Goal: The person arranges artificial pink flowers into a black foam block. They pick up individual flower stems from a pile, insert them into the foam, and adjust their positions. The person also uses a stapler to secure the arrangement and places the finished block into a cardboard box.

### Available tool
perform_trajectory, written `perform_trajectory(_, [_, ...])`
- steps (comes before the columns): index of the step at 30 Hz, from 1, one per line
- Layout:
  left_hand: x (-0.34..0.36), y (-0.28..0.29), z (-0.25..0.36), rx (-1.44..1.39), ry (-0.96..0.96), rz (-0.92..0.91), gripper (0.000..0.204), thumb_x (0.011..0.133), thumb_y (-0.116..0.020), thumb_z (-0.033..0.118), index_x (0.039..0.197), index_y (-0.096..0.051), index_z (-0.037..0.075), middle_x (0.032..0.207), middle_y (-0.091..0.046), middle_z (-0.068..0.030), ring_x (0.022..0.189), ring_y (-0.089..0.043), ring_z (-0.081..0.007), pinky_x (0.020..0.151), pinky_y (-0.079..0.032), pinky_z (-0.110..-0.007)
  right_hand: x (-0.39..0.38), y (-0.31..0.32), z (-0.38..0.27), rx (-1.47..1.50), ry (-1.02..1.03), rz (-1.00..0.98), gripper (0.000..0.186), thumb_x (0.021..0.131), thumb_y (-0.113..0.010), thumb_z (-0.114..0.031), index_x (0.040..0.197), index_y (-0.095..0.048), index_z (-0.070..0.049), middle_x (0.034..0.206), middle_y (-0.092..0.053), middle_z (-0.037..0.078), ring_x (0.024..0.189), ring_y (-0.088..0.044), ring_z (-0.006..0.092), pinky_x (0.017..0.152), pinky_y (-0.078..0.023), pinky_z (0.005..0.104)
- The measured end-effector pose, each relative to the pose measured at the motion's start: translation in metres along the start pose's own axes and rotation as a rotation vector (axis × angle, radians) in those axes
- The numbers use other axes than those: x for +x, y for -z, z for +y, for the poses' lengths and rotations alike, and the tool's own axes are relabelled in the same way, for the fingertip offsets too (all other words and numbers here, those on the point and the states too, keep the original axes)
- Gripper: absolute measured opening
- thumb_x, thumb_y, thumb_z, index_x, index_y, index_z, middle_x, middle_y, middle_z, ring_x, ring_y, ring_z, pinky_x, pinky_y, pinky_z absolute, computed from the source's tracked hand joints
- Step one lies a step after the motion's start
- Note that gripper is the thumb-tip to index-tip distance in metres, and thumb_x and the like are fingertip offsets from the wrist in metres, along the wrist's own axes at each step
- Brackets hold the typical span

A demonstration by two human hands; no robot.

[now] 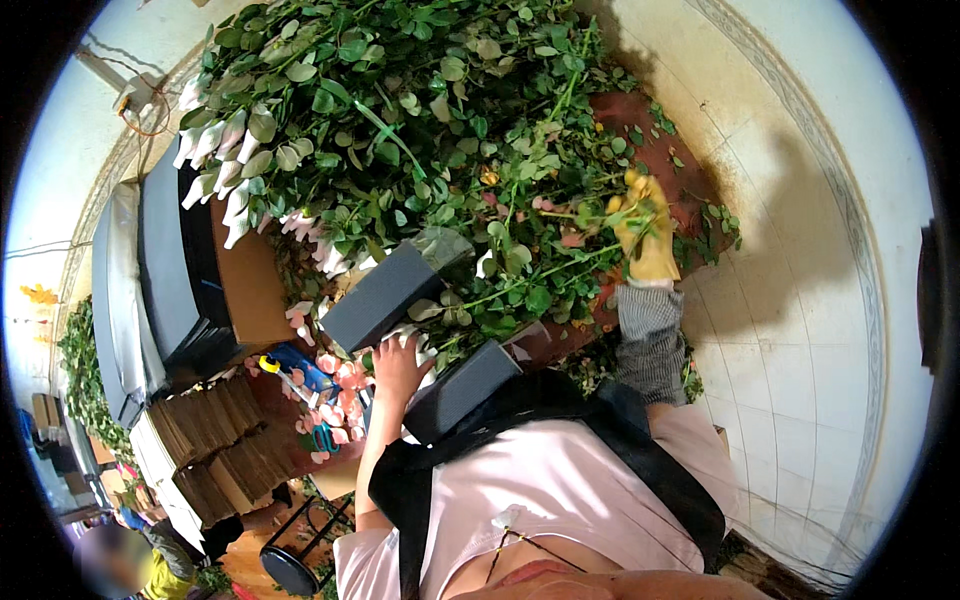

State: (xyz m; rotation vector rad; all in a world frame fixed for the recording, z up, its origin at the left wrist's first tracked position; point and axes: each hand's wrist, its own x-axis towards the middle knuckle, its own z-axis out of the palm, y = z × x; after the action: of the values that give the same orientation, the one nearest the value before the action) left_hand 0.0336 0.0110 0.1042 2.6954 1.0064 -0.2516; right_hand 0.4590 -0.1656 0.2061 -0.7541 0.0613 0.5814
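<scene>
My left hand [398, 368] is bare, with bent fingers on a white-wrapped rose head [423, 355] between two dark grey blocks [380, 296] [460, 395]. My right hand [645, 225], in a yellow glove and grey striped sleeve, is closed on green rose stems [590, 220] at the pile's right side. A large heap of leafy stems [430, 120] covers the upper middle, with several white-sleeved buds [205, 150] along its left edge. Pink petals [350, 385], a blue object [305, 370] and teal scissors [325, 437] lie left of my left hand.
Stacked grey sheets [160, 270] and cardboard pieces [210, 450] stand on the left. A black stool [290, 565] is below them. A co-worker in yellow [165, 565] is at lower left. A tiled surface [790, 330] and a wall run along the right.
</scene>
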Motion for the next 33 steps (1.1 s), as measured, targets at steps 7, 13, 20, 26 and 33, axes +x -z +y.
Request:
perform_trajectory(7, [0.101,0.022,0.103,-0.574,-0.217,0.153,0.042,0.091,-0.069,0.033,0.118,-0.063,0.001,0.108,-0.068,-0.0209,0.100,-0.066,-0.0400,0.083,-0.053,-0.049,0.008,-0.024,0.027,0.115,0.073,-0.402,0.034,0.104,-0.052,-0.034,0.119,-0.064,-0.007,0.107,-0.069,0.008,0.094,-0.066,0.0241,0.080,-0.060,0.0443])
perform_trajectory(13, [0.145,-0.025,0.129,-0.347,-0.260,0.053,0.039,0.088,-0.069,0.030,0.119,-0.064,0.008,0.108,-0.069,-0.0183,0.095,-0.066,-0.0425,0.078,-0.054,-0.051,0.026,0.012,-0.007,0.245,0.117,-0.287,0.039,0.106,-0.045,-0.036,0.131,-0.058,-0.008,0.115,-0.066,0.007,0.103,-0.062,0.0224,0.085,-0.054,0.0419])
perform_trajectory(20, [0.153,0.071,0.087,-0.841,-0.139,-0.132,0.035,0.088,-0.062,0.019,0.112,-0.070,-0.005,0.069,-0.070,-0.0135,0.061,-0.069,-0.0192,0.060,-0.052,-0.032,-0.008,0.172,-0.116,0.267,0.361,0.071,0.042,0.103,-0.051,-0.030,0.136,-0.052,-0.004,0.121,-0.064,0.010,0.106,-0.061,0.0228,0.088,-0.052,0.0397])
perform_trajectory(26, [0.174,0.099,0.036,-0.683,0.038,-0.007,0.033,0.090,-0.059,0.018,0.113,-0.071,-0.004,0.067,-0.068,-0.0109,0.063,-0.067,-0.0196,0.064,-0.052,-0.035,-0.076,0.381,-0.183,0.056,0.558,0.817,0.047,0.101,-0.057,-0.026,0.140,-0.047,-0.001,0.127,-0.062,0.013,0.110,-0.060,0.0232,0.092,-0.050,0.0379])
perform_trajectory(33, [0.169,0.096,0.044,-0.653,-0.043,-0.098,0.033,0.090,-0.062,0.021,0.108,-0.070,-0.005,0.066,-0.067,-0.0115,0.062,-0.067,-0.0205,0.063,-0.052,-0.034,-0.113,0.438,-0.061,-0.624,0.446,1.159,0.057,0.098,-0.063,-0.021,0.145,-0.041,0.002,0.133,-0.060,0.017,0.114,-0.059,0.0236,0.096,-0.048,0.0358])
